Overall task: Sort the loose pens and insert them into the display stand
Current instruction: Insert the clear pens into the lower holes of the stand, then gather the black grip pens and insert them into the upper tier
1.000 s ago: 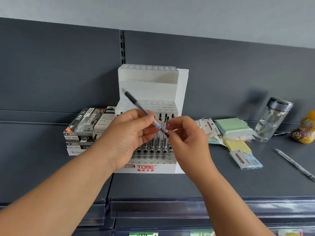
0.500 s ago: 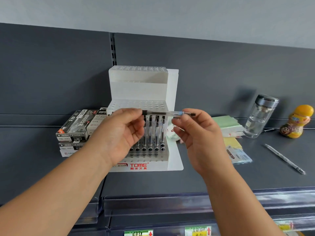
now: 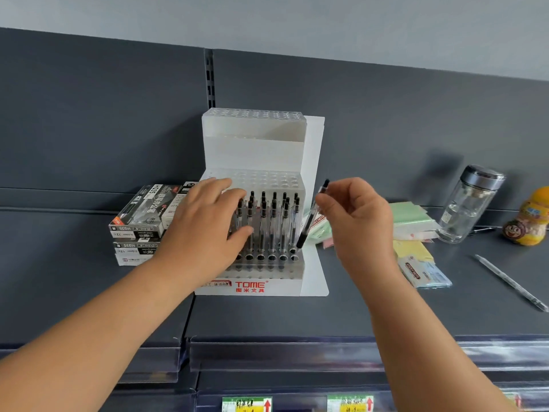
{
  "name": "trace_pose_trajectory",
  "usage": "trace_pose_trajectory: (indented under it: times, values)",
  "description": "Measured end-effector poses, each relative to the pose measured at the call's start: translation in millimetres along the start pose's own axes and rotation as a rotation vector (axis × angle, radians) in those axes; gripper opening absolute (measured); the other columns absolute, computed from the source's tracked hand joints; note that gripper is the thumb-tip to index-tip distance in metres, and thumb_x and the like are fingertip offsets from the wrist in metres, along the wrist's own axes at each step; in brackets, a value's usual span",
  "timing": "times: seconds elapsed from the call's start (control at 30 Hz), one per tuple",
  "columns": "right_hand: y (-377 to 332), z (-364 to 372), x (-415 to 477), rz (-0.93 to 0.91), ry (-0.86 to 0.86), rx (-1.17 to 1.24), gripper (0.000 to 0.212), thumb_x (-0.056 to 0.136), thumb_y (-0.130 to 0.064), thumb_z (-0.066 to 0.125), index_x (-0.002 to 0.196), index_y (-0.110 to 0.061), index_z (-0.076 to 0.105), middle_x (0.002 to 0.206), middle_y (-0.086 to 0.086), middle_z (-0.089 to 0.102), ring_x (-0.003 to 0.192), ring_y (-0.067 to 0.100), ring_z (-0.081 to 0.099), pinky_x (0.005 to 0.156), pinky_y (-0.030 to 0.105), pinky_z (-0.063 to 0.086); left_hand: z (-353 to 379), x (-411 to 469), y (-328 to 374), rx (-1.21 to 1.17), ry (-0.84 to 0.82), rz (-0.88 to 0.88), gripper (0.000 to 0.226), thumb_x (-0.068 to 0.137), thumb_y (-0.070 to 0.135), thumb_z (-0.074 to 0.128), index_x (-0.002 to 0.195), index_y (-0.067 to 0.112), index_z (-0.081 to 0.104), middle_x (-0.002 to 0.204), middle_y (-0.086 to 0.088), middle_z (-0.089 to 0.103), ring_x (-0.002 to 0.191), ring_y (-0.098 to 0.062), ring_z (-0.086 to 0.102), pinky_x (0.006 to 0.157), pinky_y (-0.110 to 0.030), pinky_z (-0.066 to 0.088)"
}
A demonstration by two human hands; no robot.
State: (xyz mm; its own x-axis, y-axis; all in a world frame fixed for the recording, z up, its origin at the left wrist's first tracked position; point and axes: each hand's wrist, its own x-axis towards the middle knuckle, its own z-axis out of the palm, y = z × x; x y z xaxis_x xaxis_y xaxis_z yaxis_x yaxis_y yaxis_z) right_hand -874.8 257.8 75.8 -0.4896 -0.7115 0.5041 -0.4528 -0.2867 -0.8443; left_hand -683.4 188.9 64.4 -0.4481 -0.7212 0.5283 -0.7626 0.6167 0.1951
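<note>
Right hand (image 3: 359, 221) pinches pen (image 3: 310, 217) between thumb and fingertips; pen tilted, dark tip down at front right corner of display stand (image 3: 255, 144). Left hand (image 3: 205, 230), fingers loosely spread, touches standing pens (image 3: 273, 224) on stand's left side. Stand sits mid-shelf (image 3: 356, 316); loose pen (image 3: 511, 281) lies near shelf's right edge

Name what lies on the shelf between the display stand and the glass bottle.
Head view: stacked sticky-note packs lie between the display stand and the glass bottle.

Stacked boxes (image 3: 139, 221), sticky-note packs (image 3: 411, 221), glass bottle (image 3: 469, 203) and yellow jar (image 3: 528, 218) on shelf (image 3: 356, 310)
</note>
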Motion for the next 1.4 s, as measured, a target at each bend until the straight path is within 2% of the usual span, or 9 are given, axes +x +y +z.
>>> trace_pose_trajectory:
  times: [0.1, 0.2, 0.3, 0.5, 0.67, 0.8, 1.0, 1.2, 1.4]
  values:
    - [7, 9, 1, 0.033, -0.031, -0.042, 0.017, 0.085, -0.017, 0.069, 0.079, -0.03, 0.059, 0.075, -0.01, 0.066, 0.066, 0.006, 0.058, 0.062, 0.025, 0.049, 3, 0, -8, 0.058, -0.118, -0.015, 0.069, 0.09, 0.049, 0.053, 0.148, 0.023, 0.027, 0.157, -0.002, 0.02, 0.146, -0.023, 0.008, 0.117, -0.04, 0.007]
    - [13, 16, 3, 0.041, -0.072, -0.102, 0.016, 0.086, -0.019, 0.069, 0.079, -0.029, 0.058, 0.075, -0.011, 0.066, 0.067, 0.004, 0.058, 0.064, 0.017, 0.045, 3, -1, -13, 0.059, -0.161, -0.002, 0.074, 0.09, 0.052, 0.05, 0.151, 0.025, 0.019, 0.159, 0.0, 0.014, 0.147, -0.021, 0.005, 0.117, -0.039, 0.006]
    - [19, 21, 3, 0.063, -0.101, -0.178, 0.015, 0.087, -0.021, 0.068, 0.079, -0.029, 0.057, 0.072, -0.013, 0.063, 0.064, 0.0, 0.055, 0.06, 0.012, 0.041, 1, -1, -15, 0.035, -0.178, 0.005, 0.073, 0.091, 0.051, 0.049, 0.151, 0.026, 0.017, 0.159, 0.002, 0.012, 0.147, -0.018, 0.003, 0.117, -0.036, 0.005]
    - [33, 26, -1, 0.119, -0.12, -0.286, 0.009, 0.089, -0.025, 0.066, 0.084, -0.022, 0.059, 0.074, -0.012, 0.061, 0.069, 0.005, 0.055, 0.062, 0.022, 0.04, 0, -2, -18, 0.017, -0.186, 0.02, 0.073, 0.092, 0.05, 0.049, 0.152, 0.026, 0.014, 0.16, 0.003, 0.01, 0.147, -0.017, 0.001, 0.117, -0.034, 0.003]
    - [31, 27, -2, 0.111, -0.136, -0.31, 0.008, 0.089, -0.026, 0.065, 0.087, -0.02, 0.06, 0.073, -0.011, 0.06, 0.069, 0.006, 0.054, 0.061, 0.022, 0.041, -1, -2, -18, 0.001, -0.186, 0.023, 0.072, 0.092, 0.047, 0.052, 0.151, 0.027, 0.016, 0.159, 0.003, 0.012, 0.147, -0.017, 0.002, 0.117, -0.034, 0.004]
    - [29, 23, -6, 0.124, -0.108, -0.309, 0.014, 0.089, -0.032, 0.063, 0.097, -0.021, 0.059, 0.084, -0.011, 0.062, 0.077, 0.005, 0.057, 0.067, 0.023, 0.045, -3, -3, -17, -0.009, -0.168, -0.001, 0.074, 0.091, 0.048, 0.052, 0.151, 0.027, 0.015, 0.16, 0.003, 0.01, 0.147, -0.017, 0.003, 0.117, -0.034, 0.004]
    - [13, 24, -18, -0.148, -0.007, -0.349, 0.021, 0.092, -0.029, 0.059, 0.109, -0.017, 0.06, 0.104, -0.01, 0.055, 0.096, 0.008, 0.053, 0.079, 0.023, 0.039, -14, -17, -21, 0.012, -0.102, -0.072, 0.074, 0.09, 0.049, 0.053, 0.151, 0.025, 0.018, 0.159, 0.003, 0.012, 0.146, -0.017, 0.004, 0.117, -0.034, 0.006]
    - [-12, 64, -38, -0.43, -0.209, -0.41, 0.026, 0.088, -0.026, 0.058, 0.108, -0.011, 0.064, 0.107, 0.003, 0.062, 0.1, 0.022, 0.053, 0.085, 0.03, 0.041, -40, -53, -49, 0.081, -0.073, -0.225, 0.075, 0.09, 0.051, 0.051, 0.151, 0.026, 0.016, 0.159, 0.004, 0.01, 0.146, -0.015, 0.002, 0.117, -0.035, 0.005]
    - [-32, 125, -66, -0.466, -0.542, -0.553, 0.044, 0.087, -0.033, 0.061, 0.124, -0.011, 0.056, 0.129, 0.009, 0.053, 0.113, 0.033, 0.052, 0.095, 0.047, 0.045, -79, -94, -96, 0.177, -0.006, -0.337, 0.075, 0.088, 0.054, 0.051, 0.15, 0.024, 0.021, 0.159, 0.0, 0.015, 0.147, -0.018, 0.005, 0.117, -0.038, 0.008]
